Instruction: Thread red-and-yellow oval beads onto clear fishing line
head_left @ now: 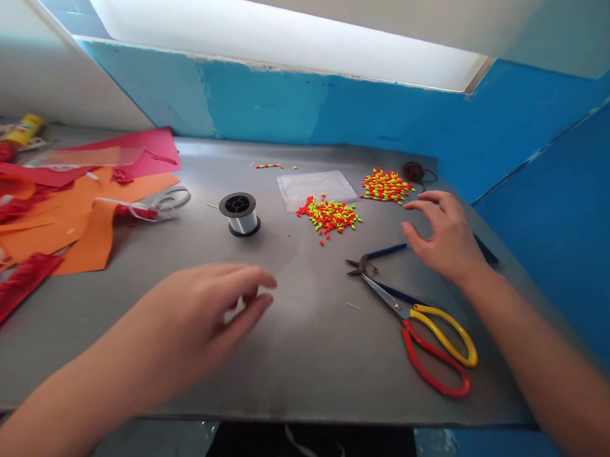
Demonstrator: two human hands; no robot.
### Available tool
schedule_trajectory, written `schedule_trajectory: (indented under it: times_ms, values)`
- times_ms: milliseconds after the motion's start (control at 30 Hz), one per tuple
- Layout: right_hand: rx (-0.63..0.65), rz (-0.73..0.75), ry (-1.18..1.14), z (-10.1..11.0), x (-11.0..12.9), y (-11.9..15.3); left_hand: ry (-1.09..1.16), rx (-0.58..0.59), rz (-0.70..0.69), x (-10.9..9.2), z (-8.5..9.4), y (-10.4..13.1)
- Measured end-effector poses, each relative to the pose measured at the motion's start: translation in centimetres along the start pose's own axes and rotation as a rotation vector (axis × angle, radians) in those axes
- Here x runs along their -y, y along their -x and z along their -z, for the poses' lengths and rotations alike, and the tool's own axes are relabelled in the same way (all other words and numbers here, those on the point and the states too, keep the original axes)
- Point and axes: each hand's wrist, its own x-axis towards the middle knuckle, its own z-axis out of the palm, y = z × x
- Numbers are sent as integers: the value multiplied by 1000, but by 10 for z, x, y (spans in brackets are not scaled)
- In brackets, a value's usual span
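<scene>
My left hand [209,312] hovers over the near left part of the table, thumb and forefinger a little apart and nothing visible between them. Beyond it stands a black spool of clear line [242,220]. My right hand [442,236] is held with fingers curved and apart, just in front of a pile of red and yellow-green beads [386,185]. A second bead pile [329,214] lies farther left, at the edge of a clear plastic bag [319,186]. Blue-handled pliers [360,264] and scissors [395,303] with red and yellow handles lie below my right hand.
Orange paper [85,214], pink paper [155,146] and a red strip [20,285] cover the left side. A yellow tube [25,130] is behind them. Dark cord [413,170] sits at the back right. A dark flat object [486,249] lies past my right wrist, near the blue wall [560,217].
</scene>
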Motion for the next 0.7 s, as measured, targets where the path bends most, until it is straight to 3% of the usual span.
schedule_trajectory:
  times_ms: [133,200,267,400,500,600,700]
  values:
    - [44,87,-64,2,31,-8,-216,-220,-52,9,10,-61]
    - [76,141,-96,0,49,-15,-224,-341,20,24,17,-78]
    - [117,186,-130,-5,67,-26,-211,-372,163,42,24,-92]
    - [162,214,-203,-31,93,-61,-53,-88,386,75,30,-121]
    - [188,202,-276,-58,110,-88,-16,26,392,88,24,-133]
    - [213,181,-377,-81,130,-108,1,38,350,90,22,-131]
    - [243,136,-526,-97,156,-121,26,34,251,82,30,-119]
